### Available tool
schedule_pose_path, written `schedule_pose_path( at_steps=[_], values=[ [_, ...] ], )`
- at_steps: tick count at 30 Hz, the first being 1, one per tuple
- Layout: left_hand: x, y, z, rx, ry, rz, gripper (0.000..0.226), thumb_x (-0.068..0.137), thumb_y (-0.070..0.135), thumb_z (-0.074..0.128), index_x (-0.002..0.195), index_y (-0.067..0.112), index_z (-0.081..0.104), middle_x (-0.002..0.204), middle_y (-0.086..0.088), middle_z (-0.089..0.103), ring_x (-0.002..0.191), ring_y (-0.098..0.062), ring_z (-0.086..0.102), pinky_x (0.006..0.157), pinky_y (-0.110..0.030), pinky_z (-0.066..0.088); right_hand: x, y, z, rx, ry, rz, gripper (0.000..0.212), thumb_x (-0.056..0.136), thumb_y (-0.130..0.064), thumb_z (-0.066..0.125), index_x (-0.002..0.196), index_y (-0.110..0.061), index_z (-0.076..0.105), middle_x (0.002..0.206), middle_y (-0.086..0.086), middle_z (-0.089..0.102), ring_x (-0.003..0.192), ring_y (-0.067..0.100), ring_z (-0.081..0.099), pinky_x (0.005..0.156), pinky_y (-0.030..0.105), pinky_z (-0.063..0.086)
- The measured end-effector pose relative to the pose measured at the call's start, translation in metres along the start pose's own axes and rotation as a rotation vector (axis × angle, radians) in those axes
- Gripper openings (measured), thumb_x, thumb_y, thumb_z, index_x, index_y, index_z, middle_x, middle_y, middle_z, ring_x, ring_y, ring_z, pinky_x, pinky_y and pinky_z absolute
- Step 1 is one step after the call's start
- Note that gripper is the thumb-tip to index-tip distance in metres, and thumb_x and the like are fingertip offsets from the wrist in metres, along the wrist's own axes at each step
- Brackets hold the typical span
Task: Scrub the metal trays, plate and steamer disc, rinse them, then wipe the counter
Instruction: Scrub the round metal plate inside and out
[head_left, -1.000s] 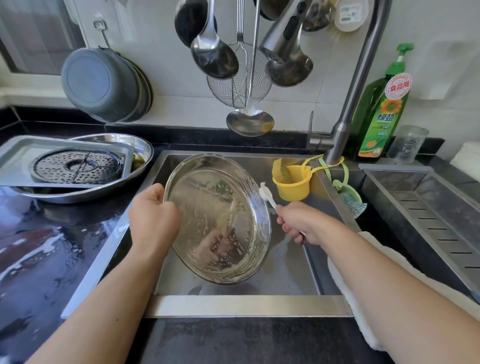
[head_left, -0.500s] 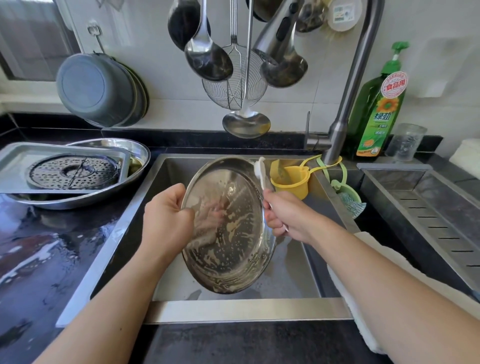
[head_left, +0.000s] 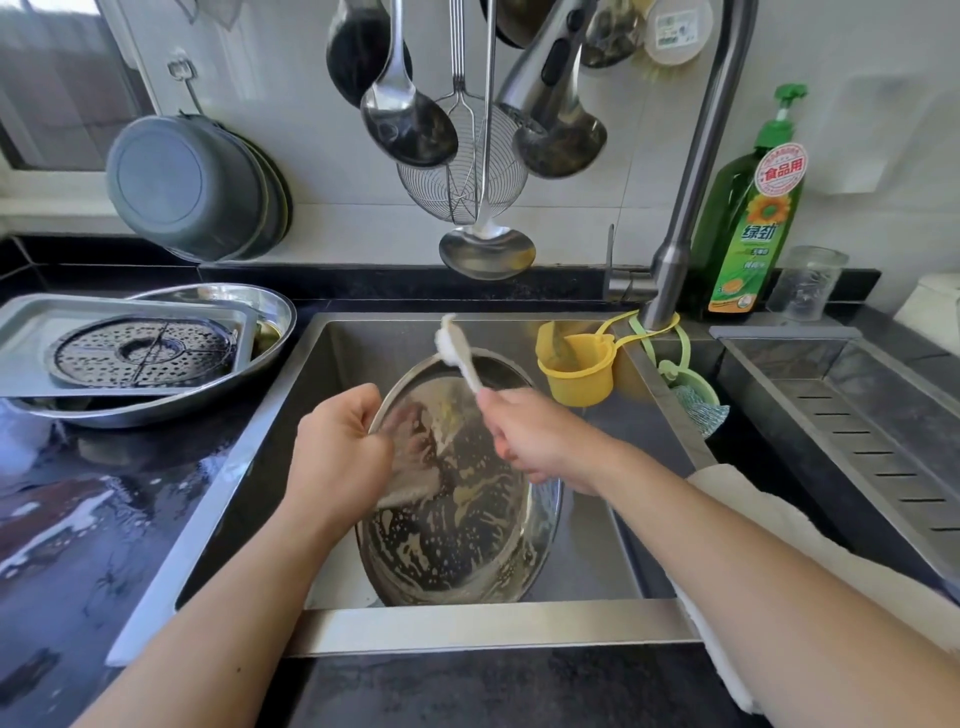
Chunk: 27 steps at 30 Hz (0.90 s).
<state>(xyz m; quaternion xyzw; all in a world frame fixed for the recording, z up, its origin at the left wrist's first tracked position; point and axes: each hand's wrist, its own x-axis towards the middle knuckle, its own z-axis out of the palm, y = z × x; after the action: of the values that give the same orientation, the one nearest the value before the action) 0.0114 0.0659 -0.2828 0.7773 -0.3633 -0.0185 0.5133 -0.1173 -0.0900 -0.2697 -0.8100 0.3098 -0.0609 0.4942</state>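
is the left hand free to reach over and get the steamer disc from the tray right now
Probably not yet. The left hand grips the rim of the soapy plate, holding it tilted over the sink. The path to the steamer disc, lying uncovered in the tray, looks open, but the plate must go down first.

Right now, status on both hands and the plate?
Left hand grips soapy plate rim, tilted over sink. Right hand holds white brush, head lifted past top rim. Nothing blocking.
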Motion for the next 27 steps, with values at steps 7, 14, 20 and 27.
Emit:
schedule_pose_path(
  at_steps=[7, 14, 20, 27],
  values=[
    [0.006, -0.007, -0.001, -0.016, 0.003, -0.033, 0.042, 0.073, -0.014, 0.056, 0.057, 0.018, 0.034, 0.048, 0.011, 0.036, 0.054, -0.011, 0.033, 0.053, -0.033, 0.027, 0.004, 0.0, -0.011, -0.214, 0.187, 0.032, 0.047, 0.11, -0.042, 0.022, 0.079, -0.017, 0.047, 0.079, 0.006, 0.049, 0.059, 0.018, 0.04, 0.054, 0.032, 0.03],
    [0.002, 0.0, -0.001, -0.109, -0.025, -0.018, 0.045, 0.081, -0.01, 0.062, 0.058, 0.016, 0.033, 0.047, 0.012, 0.037, 0.047, -0.004, 0.035, 0.047, -0.024, 0.031, -0.005, -0.01, 0.007, -0.388, 0.022, -0.142, 0.048, 0.11, -0.047, 0.022, 0.079, -0.019, 0.047, 0.074, -0.001, 0.049, 0.063, 0.017, 0.045, 0.059, 0.034, 0.034],
    [0.008, -0.012, -0.002, -0.19, -0.079, -0.107, 0.012, 0.079, -0.01, 0.057, 0.071, -0.002, 0.053, 0.061, -0.01, 0.051, 0.06, -0.02, 0.05, 0.057, -0.043, 0.047, -0.019, -0.014, 0.028, -0.4, -0.158, -0.195, 0.044, 0.11, -0.046, 0.026, 0.079, -0.023, 0.047, 0.078, -0.003, 0.054, 0.067, 0.013, 0.049, 0.06, 0.031, 0.035],
    [0.009, -0.01, 0.002, -0.129, -0.089, -0.187, 0.036, 0.071, -0.017, 0.051, 0.058, 0.013, 0.036, 0.076, -0.012, 0.057, 0.067, -0.021, 0.052, 0.059, -0.039, 0.042, -0.006, -0.009, 0.032, -0.362, -0.113, -0.063, 0.044, 0.11, -0.044, 0.025, 0.077, -0.021, 0.043, 0.08, 0.006, 0.054, 0.065, 0.023, 0.05, 0.056, 0.03, 0.039]
  ],
)
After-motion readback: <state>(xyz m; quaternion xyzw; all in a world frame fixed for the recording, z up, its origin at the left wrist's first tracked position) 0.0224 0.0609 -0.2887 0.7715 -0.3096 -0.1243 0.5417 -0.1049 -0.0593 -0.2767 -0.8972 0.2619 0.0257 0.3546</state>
